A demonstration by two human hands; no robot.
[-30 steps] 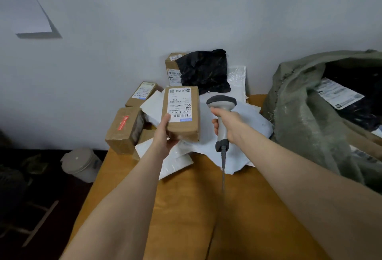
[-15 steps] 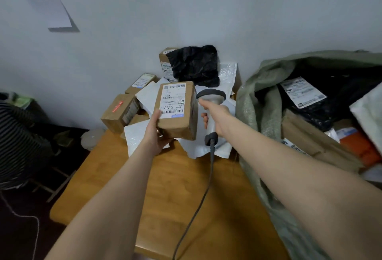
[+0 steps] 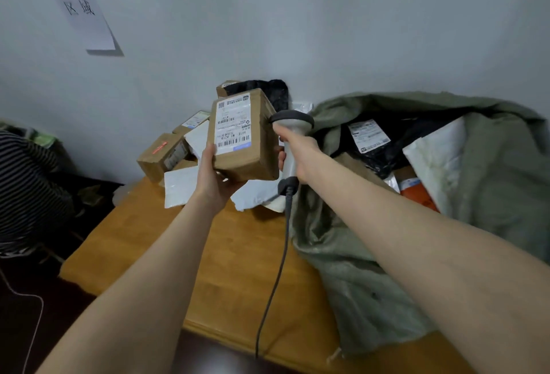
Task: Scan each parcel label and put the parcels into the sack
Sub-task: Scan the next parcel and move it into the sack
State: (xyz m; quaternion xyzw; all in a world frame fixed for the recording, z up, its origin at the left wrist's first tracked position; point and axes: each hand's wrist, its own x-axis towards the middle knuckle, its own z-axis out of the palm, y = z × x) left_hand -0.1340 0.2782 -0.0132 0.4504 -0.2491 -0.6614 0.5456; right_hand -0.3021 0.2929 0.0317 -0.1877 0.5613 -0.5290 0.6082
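My left hand holds a brown cardboard parcel from below, tilted, with its white barcode label facing me. My right hand grips a grey handheld scanner just right of the parcel, its head close to the box's upper right edge and its cable hanging to the table. The green sack lies open on the right, with several parcels inside, among them a black bag with a label and a white mailer.
More brown boxes, white mailers and a black bag are piled at the far end of the wooden table against the wall. A person in a striped top is at the left. A paper sign hangs on the wall.
The parcel has shifted right toward the scanner and sack and tilted. The view has swung right, showing more of the open sack.
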